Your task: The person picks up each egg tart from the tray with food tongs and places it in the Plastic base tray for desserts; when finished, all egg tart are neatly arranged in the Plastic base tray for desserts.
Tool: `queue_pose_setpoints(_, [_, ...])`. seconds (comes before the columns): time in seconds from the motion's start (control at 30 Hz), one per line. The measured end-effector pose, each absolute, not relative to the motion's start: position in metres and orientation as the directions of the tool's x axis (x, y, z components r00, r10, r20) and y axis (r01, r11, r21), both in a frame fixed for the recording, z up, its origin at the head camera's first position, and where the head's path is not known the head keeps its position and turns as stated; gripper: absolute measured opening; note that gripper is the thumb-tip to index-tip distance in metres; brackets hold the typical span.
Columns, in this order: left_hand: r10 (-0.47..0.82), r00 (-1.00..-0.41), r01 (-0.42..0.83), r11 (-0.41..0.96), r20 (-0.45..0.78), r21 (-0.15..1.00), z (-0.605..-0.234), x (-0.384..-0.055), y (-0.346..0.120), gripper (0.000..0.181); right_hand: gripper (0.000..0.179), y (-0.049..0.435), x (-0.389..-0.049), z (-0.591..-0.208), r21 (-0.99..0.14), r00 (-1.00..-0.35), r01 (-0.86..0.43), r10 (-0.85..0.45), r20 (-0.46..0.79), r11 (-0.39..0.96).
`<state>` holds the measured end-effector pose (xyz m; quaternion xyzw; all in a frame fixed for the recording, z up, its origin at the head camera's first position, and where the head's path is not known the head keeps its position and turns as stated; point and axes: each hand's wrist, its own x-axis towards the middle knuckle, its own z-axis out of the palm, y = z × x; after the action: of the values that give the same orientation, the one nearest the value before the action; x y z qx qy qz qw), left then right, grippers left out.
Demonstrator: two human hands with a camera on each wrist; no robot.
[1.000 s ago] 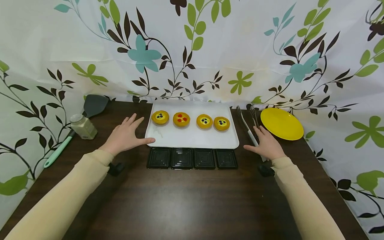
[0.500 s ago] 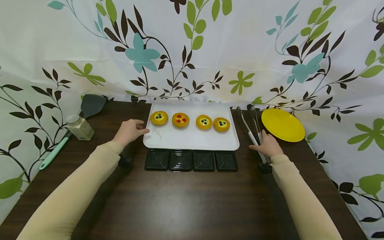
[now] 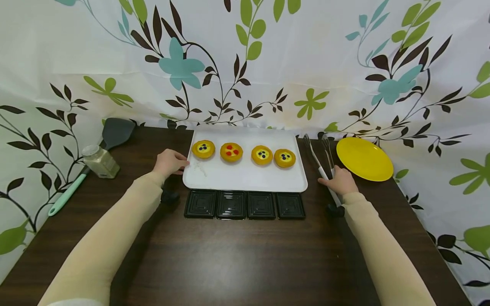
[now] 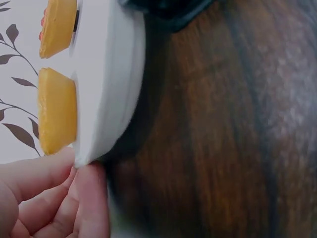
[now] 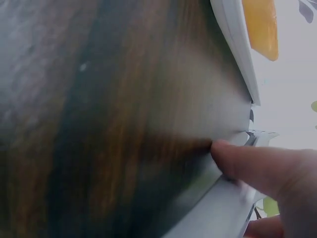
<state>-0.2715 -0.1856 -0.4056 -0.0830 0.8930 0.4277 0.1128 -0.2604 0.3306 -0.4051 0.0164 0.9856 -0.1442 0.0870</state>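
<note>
Head view, landmark: white tray (image 3: 245, 178), mid-table. Left hand (image 3: 168, 162): pinching its left rim, seemingly to steady it. Right hand (image 3: 341, 180): thumb and fingers gripping tongs (image 3: 323, 173) right of the tray, spread probably for firm hold. Four tarts (image 3: 231, 152): on the tray. Dark wood table (image 3: 229, 259) beneath; leaf-patterned cloth (image 3: 268, 63) behind.

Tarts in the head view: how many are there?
4, in a row on the white tray: the far-left tart with dark dots, the red-topped tart, then the third tart and the far-right tart, close together, both dark-dotted. None seems hidden.
</note>
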Motion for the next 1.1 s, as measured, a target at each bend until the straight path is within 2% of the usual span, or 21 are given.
queue_pose_setpoints(0.27, [-0.078, -0.94, -0.316, 0.567, -0.332, 0.761, -0.406, -0.276, -0.186, 0.036, 0.084, 0.324, -0.267, -0.404, -0.284, -0.982, 0.108, 0.058, -0.177, 0.953])
queue_pose_setpoints(0.53, [-0.104, -0.933, -0.339, 0.58, -0.345, 0.74, -0.404, -0.278, -0.182, 0.036, 0.085, 0.32, -0.272, -0.407, -0.266, -0.975, 0.194, 0.155, -0.159, 0.944])
queue_pose_setpoints(0.83, [-0.117, -0.936, -0.334, 0.599, -0.333, 0.728, -0.407, -0.278, -0.179, 0.035, 0.076, 0.328, -0.268, -0.413, -0.395, -0.979, 0.204, 0.179, -0.1, 0.896])
queue_pose_setpoints(1.1, [-0.125, -0.934, -0.34, 0.605, -0.335, 0.72, -0.402, -0.272, -0.18, 0.034, 0.077, 0.334, -0.257, -0.41, -0.42, -0.981, 0.186, 0.191, -0.031, 0.888])
